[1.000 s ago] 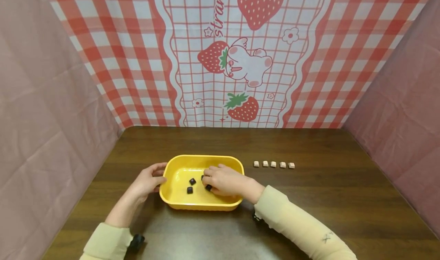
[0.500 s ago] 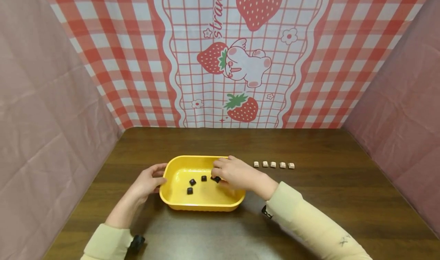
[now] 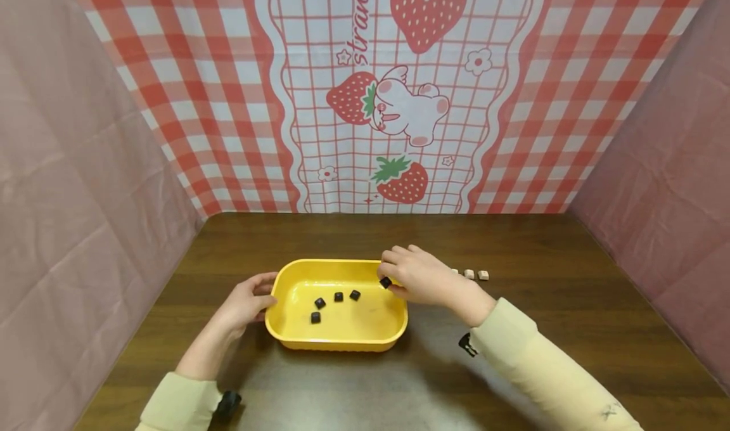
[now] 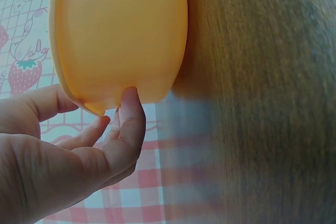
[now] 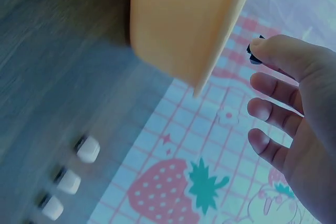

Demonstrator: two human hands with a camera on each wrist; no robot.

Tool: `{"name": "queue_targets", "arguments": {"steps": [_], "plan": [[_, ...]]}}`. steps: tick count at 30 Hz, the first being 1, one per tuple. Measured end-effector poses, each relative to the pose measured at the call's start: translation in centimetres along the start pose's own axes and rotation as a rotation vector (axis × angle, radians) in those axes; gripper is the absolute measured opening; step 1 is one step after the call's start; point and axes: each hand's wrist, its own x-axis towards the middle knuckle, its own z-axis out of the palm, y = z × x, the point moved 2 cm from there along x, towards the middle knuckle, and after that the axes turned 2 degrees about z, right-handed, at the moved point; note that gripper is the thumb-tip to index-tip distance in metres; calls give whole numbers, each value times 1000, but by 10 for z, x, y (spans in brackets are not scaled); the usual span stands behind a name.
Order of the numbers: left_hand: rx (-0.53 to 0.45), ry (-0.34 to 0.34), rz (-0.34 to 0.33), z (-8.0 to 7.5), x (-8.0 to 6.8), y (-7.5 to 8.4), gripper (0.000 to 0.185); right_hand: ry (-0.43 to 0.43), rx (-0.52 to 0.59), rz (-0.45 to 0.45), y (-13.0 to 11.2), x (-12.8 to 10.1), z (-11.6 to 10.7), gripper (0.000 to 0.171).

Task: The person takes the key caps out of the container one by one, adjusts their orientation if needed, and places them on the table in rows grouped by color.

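A yellow tub (image 3: 336, 345) stands on the table with several black keycaps (image 3: 339, 296) on its floor. My left hand (image 3: 244, 303) holds the tub's left end, the thumb and fingers set against the outer wall and rim. In the left wrist view a fingertip (image 4: 130, 95) presses that wall. Over the tub's right rim, my right hand (image 3: 419, 276) pinches one black keycap (image 3: 385, 283) between thumb and finger. From the right wrist this keycap (image 5: 255, 55) shows at the thumb tip, and the other fingers are spread.
White keycaps (image 3: 469, 274) stand in a row right of the tub, some hidden behind my right hand. In the right wrist view, white keycaps (image 5: 88, 149) lie below the tub's end. A strawberry-print cloth (image 3: 402, 180) hangs behind the brown table (image 3: 542, 317).
My right hand has moved right and up from the tub's floor to its right rim, carrying a black keycap and uncovering others. The left hand stays at the tub's left end.
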Motion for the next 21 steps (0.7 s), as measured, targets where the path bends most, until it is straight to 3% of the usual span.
{"name": "queue_targets", "arguments": {"steps": [11,21], "plan": [[4,3,-6,0,0,-1,53,45,25,81,22,-28,-4,19],[-9,-1,8,-1,1,0,53,110,-48,227,38,-51,3,17]]}}
